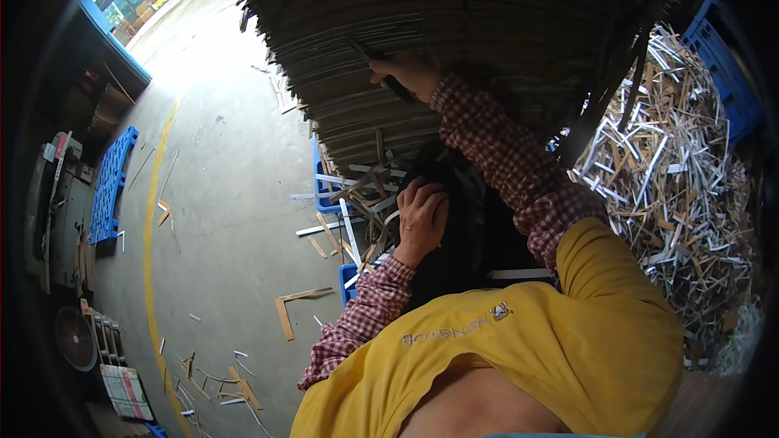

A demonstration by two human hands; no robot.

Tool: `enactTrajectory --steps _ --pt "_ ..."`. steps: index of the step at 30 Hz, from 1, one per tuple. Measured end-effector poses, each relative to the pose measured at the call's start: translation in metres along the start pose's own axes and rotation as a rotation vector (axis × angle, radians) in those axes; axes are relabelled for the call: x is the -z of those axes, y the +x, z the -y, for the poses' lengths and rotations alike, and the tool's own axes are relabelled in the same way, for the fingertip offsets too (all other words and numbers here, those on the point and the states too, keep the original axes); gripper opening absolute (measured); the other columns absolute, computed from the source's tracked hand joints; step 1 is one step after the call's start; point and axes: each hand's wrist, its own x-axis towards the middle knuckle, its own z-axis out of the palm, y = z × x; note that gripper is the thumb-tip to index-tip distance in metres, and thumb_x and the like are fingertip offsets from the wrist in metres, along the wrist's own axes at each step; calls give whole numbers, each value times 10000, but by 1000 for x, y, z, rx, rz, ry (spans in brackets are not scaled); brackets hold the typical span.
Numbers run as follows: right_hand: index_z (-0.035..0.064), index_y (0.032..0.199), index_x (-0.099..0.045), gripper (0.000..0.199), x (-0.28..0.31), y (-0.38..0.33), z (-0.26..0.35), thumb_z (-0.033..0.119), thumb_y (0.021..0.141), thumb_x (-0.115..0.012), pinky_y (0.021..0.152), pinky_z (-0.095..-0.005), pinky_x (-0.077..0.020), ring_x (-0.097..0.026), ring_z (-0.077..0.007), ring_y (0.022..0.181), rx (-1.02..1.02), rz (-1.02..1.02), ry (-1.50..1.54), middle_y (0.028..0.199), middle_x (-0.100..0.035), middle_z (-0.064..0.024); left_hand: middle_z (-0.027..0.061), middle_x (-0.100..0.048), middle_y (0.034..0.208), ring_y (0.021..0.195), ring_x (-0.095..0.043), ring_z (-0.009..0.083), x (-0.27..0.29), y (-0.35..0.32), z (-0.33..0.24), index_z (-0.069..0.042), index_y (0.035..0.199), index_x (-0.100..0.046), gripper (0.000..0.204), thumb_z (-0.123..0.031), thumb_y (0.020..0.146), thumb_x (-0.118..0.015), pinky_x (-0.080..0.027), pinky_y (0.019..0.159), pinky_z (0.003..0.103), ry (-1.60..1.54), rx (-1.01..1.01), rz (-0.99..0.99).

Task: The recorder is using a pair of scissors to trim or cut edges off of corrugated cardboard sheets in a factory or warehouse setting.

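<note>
Right hand [417, 77] is gripping a dark tool [398, 88] beside stacked cardboard [333, 85]; left hand [423, 215] is resting loose on a knee [434, 169], ideally bracing.

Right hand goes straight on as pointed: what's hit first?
Likely the brown, layered cardboard stack facing the right hand; the slim dark tool it grips may touch first, depth unclear.

upper-left daylight glare on floor [235, 162], stack [503, 24] in deep shadow, black fisheye rim

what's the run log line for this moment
right hand: holding dark-handled tool at cardboard stack | left hand: resting on dark trouser leg
</note>
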Motion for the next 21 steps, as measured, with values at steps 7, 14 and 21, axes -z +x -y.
enactTrajectory --steps 7,14,21 --pt "41 712 -599 320 -23 -8 8 343 755 -502 618 -345 -414 -530 -163 649 102 -167 -88 662 -571 -42 68 -517 949 1009 -408 309 -1 2 -1 -65 845 -560 145 -112 708 -555 -307 816 406 25 -15 4" --pt "33 920 -574 268 -141 -60 -29 256 796 -493 930 -398 -239 -418 -272 1040 782 -709 267 837 -566 -183 112 -500 991 1008 -409 318 -8 8 -6 -83 971 -552 270 -172 720 -506 -297 816 440 195 -139 -23" --pt "52 741 -638 436 -32 -68 -46 475 714 -536 692 -313 -410 -552 -183 736 85 201 -230 807 -601 -124 80 -514 991 1015 -408 307 1 0 -5 -67 922 -558 215 -129 719 -529 -288 858 408 0 -3 73"
